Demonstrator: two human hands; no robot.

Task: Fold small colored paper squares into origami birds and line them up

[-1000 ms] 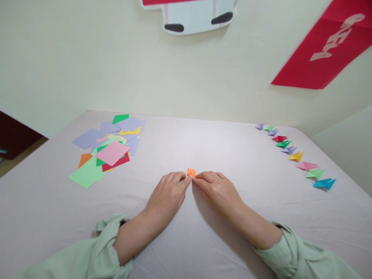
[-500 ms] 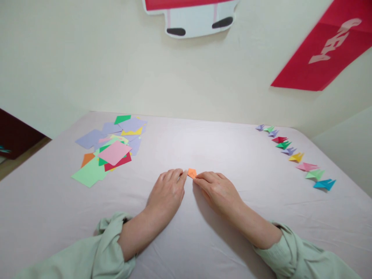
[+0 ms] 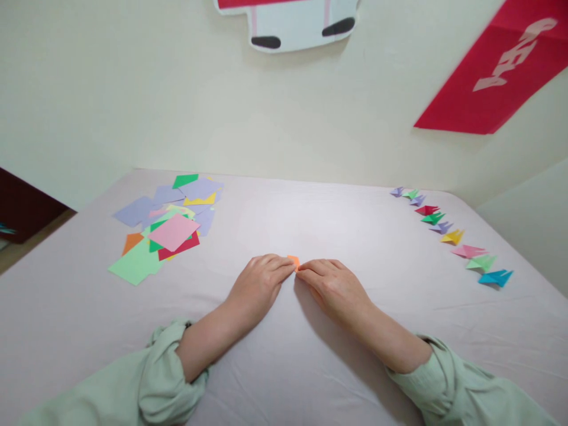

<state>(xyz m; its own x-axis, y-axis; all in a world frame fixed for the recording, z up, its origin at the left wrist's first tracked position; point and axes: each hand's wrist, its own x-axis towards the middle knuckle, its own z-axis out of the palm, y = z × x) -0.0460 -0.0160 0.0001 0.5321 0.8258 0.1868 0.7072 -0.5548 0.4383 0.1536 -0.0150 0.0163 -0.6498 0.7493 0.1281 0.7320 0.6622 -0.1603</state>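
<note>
A small folded piece of orange paper (image 3: 293,260) lies at the middle of the cloth-covered table (image 3: 284,225). My left hand (image 3: 261,283) comes in from the left, its closed fingertips pressing on the paper's near left part and hiding much of it. From the other side, my right hand (image 3: 333,288) pinches the paper's near right edge between thumb and fingers. The fingertips of both hands almost meet over it. Only the paper's far part shows, so its exact folds cannot be made out.
At the left lies a loose pile of coloured paper sheets, with a pink sheet (image 3: 174,231) on top. Along the right side runs a row of several folded paper figures, the nearest a blue one (image 3: 496,278). A wall (image 3: 284,118) rises behind the table.
My left fingertips have moved right, onto the orange paper, and now cover more of it. My right hand keeps its pinch at nearly the same spot. The view has shifted slightly.
</note>
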